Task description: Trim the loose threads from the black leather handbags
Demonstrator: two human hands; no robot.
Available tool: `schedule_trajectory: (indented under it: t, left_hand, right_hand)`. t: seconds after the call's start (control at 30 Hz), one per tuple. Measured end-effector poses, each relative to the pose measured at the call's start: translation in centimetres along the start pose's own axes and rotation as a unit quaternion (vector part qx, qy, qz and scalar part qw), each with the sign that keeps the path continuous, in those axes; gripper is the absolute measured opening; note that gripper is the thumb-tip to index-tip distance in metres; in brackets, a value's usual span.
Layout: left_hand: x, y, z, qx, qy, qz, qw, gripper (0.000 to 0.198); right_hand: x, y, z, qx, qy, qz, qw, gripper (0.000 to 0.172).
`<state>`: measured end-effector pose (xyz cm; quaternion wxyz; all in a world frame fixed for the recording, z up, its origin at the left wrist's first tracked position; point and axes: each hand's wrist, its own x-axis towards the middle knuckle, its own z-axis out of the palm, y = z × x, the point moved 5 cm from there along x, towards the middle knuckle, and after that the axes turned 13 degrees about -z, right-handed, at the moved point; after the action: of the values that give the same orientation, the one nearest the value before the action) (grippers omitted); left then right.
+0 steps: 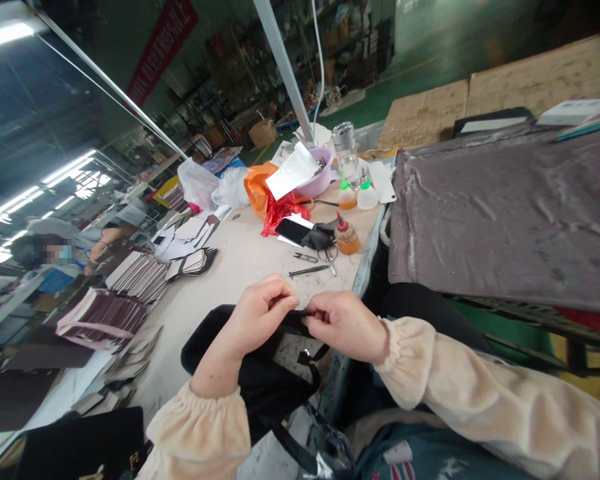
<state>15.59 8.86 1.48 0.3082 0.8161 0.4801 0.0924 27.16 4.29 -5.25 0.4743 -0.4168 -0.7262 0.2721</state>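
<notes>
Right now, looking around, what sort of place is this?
Probably a factory workshop, perhaps for bags: stacks of flat pieces and squeeze bottles share a worktable, and a red banner hangs beyond.

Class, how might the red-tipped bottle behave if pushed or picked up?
The red-tipped bottle would probably slide before tipping, since it looks squat. Its amber liquid would likely slosh. Its rounded sides suggest rolling if toppled.

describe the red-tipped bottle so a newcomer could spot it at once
Find the pale worktable in the middle of the picture. Near its right edge, beyond the person's right hand and beside the scissors, stands a squat bottle of amber liquid. Its red tip sets it apart from the two green-tipped bottles behind it.
</notes>
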Motion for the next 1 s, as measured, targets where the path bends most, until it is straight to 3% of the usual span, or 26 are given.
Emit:
schedule_trajectory:
  t: [0.1,0.43,1.0]
  left_hand:
    - [0.0,-0.05,0.24,-0.001,-0.019,-0.009,1.0,0.011]
    - [0.1,0.31,0.26,0.025,-0.064,0.034,0.997,0.016]
    - [0.13,0.15,0.31,-0.004,-0.08,0.025,0.996,0.013]
  right_hand:
    - [0.03,0.02,-0.02,-0.001,0.002,-0.001,1.0,0.011]
    - [-0.03,0.13,0.04,0.002,0.002,-0.003,1.0,0.013]
    - [0.07,-0.01,-0.04,0.002,-0.001,-0.008,1.0,0.013]
